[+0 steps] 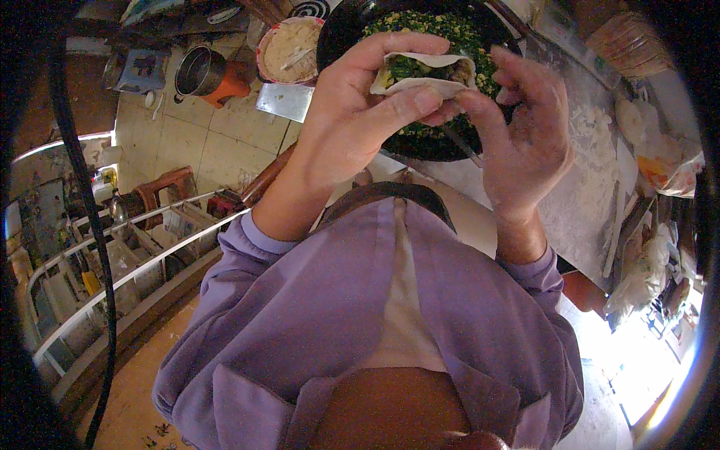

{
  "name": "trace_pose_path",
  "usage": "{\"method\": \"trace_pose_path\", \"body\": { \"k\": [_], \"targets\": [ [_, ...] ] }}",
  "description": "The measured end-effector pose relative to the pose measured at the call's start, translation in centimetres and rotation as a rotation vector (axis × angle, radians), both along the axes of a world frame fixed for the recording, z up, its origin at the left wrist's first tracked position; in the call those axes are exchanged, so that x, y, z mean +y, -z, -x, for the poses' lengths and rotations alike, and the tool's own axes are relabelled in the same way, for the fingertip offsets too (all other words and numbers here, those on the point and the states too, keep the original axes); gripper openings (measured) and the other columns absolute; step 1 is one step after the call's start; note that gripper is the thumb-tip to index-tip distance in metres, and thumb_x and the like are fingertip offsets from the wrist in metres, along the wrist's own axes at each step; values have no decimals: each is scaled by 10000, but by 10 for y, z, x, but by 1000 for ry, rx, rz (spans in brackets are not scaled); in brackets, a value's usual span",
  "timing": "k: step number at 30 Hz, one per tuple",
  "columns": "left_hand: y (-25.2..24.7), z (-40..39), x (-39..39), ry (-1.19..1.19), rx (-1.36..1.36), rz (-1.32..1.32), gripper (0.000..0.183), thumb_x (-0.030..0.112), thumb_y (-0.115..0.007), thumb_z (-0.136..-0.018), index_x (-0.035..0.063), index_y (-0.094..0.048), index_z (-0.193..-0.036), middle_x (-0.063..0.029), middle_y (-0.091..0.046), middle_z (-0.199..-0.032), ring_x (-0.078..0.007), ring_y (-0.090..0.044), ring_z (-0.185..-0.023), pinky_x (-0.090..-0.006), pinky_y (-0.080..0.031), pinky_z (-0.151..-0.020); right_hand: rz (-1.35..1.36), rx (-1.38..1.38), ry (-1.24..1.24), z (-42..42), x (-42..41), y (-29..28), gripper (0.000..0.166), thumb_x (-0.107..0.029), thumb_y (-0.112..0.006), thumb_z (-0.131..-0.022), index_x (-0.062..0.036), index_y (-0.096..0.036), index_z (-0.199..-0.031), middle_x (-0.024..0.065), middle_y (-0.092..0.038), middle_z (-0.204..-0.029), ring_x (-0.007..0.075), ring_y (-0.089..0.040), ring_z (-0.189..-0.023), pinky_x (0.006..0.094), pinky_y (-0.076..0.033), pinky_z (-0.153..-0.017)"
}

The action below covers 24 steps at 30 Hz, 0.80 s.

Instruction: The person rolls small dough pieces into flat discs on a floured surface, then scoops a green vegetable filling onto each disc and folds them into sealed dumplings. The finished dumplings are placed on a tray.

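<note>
A folded dough wrapper (413, 88) rests in my left hand (351, 112), its mouth facing up. Green leafy filling (416, 68) shows between the two pale edges, which are apart. My left thumb presses along the near edge while the index finger curves round the far one. At the wrapper's right end, the thumb of my right hand (526, 126) touches the dough; its other fingers stand apart from it. Below both hands is a wide black pan (340, 36) of chopped green and yellow filling (416, 22). A thin utensil handle (461, 143) crosses its near rim, partly hidden.
Left of the pan stands a red-rimmed bowl (289, 48) of pale mixture with a utensil in it. A dark pot (199, 73) is farther left. A flour-dusted board (588, 152) lies right, beside plastic bags (647, 270). A white metal rack (140, 267) stands at left.
</note>
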<state>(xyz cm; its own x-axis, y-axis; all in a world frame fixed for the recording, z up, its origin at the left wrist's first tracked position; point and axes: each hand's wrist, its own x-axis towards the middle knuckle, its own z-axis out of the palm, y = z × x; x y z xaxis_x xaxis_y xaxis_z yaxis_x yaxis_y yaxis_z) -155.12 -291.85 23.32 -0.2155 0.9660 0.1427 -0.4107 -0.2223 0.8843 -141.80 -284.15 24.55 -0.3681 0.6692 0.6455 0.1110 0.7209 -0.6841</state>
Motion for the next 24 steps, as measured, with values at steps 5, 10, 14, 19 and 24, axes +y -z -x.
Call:
{"method": "trace_pose_path", "body": {
  "k": [5, 10, 14, 19, 24],
  "targets": [
    [0, 0, 1, 13, -20, -32, 358, 78, -578, -802, -10, -451, -1124, -130, -573, -981, -175, -593, -815, -257, -496, -711, 262, 71, -148, -2, 2, 6, 182, -53, -682, -662, -23, -649, -838, 71, -588, -812, 151, -561, -734, 244, -438, -634],
    [-1, 0, 0, 25, -13, -18, 336, 51, -560, -806, -10, -455, -1120, -128, -579, -964, -181, -597, -819, -255, -498, -706, 97, 14, -122, -1, 1, 4, 165, -30, -664, -675, -15, -648, -838, 83, -599, -780, 154, -576, -714, 240, -450, -616],
    [-3, -1, -1, 25, -11, 0, 320, 35, -553, -806, -6, -466, -1111, -124, -582, -946, -173, -595, -809, -258, -500, -711, -99, -42, -54, -1, 0, 1, 143, -6, -662, -663, -12, -645, -805, 90, -602, -763, 171, -581, -663, 243, -461, -581],
    [-5, -3, -2, -2, 116, 34, 409, 164, -582, -797, 7, -439, -1148, -92, -566, -935, -168, -584, -792, -258, -492, -666, -111, -20, -40, -1, 0, 4, 123, 4, -669, -649, -18, -641, -766, 89, -603, -748, 175, -585, -653, 243, -465, -565],
    [-5, -4, -3, -3, 129, 31, 376, 119, -571, -799, 2, -450, -1135, -95, -574, -918, -162, -587, -782, -257, -497, -675, -40, 27, -66, -3, -2, 5, 150, -4, -680, -638, -20, -644, -783, 87, -601, -745, 174, -589, -675, 245, -466, -581]
  ]
}}
